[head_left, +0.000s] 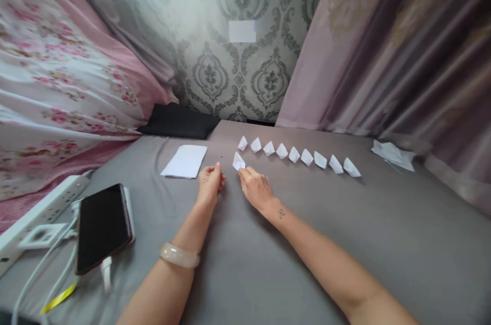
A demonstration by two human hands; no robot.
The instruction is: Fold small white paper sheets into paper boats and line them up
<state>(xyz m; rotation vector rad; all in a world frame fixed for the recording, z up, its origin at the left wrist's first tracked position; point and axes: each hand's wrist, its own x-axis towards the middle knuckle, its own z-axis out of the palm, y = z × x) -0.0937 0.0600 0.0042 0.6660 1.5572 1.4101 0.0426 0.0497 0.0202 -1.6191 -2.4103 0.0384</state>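
Observation:
My right hand [256, 187] reaches forward over the grey sheet, with thumb and fingertips pinching the near edge of a small folded paper piece [238, 162]. That piece is white, pointed at the top and shaped somewhat like a little paper boat. Just behind it runs a slanting row of several similar folded paper pieces [282, 151], set apart from one another. My left hand [210, 180] is closed loosely to the left, thumb uppermost, and no object shows in it. Beside that hand lies a stack of white paper [186, 161].
A dark-screened phone [103, 228] with white cables lies at left by a white power strip [46, 207]. Black cloth [180, 121] rests at the back. Crumpled clear-and-white wrapping [393, 155] sits far right. Curtains [383, 59] and a patterned wall [245, 74] border the surface.

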